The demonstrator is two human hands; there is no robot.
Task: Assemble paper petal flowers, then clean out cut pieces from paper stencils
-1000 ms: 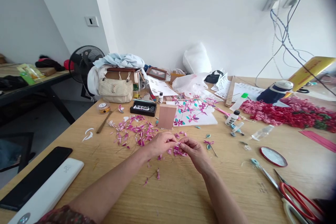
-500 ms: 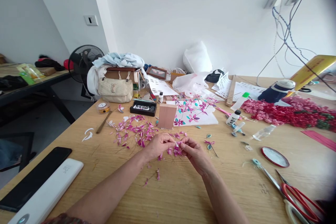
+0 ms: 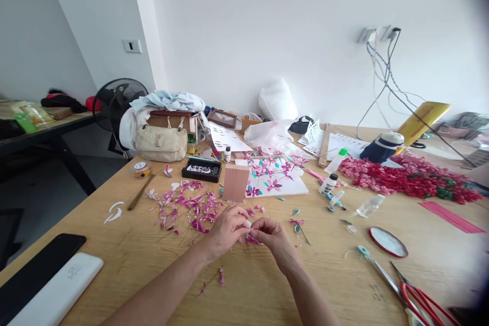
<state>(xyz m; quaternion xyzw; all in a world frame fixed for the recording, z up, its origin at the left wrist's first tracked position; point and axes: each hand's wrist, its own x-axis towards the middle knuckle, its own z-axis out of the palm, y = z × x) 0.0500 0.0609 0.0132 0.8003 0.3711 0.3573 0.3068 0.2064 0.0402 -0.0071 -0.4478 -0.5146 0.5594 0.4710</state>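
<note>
My left hand (image 3: 228, 228) and my right hand (image 3: 272, 239) meet above the middle of the wooden table, thumbs and fingertips pinched together. Between the fingertips shows a small white piece (image 3: 249, 223), petal-like, mostly covered by the fingers. Beneath the hands lie pink petals (image 3: 250, 240). A larger scatter of pink petal pieces on thin stems (image 3: 198, 225) spreads to the left. Just beyond the hands, a wooden block (image 3: 235, 184) stands upright. Off to the right of my right hand lies a pink flower with a thin stem (image 3: 298, 222).
Finished-looking pink and teal flowers (image 3: 273, 185) lie on a white sheet behind the block. A black tray (image 3: 201, 169) stands left of them. To the right are a small bottle (image 3: 328, 184), a red-rimmed round dish (image 3: 388, 242) and red-handled scissors (image 3: 420, 300). A phone (image 3: 46, 270) lies at left.
The camera view has tilted up and shifted slightly right. Both hands stay together at the fingertips around the white piece, with my right hand's fingers now bent more over it.
</note>
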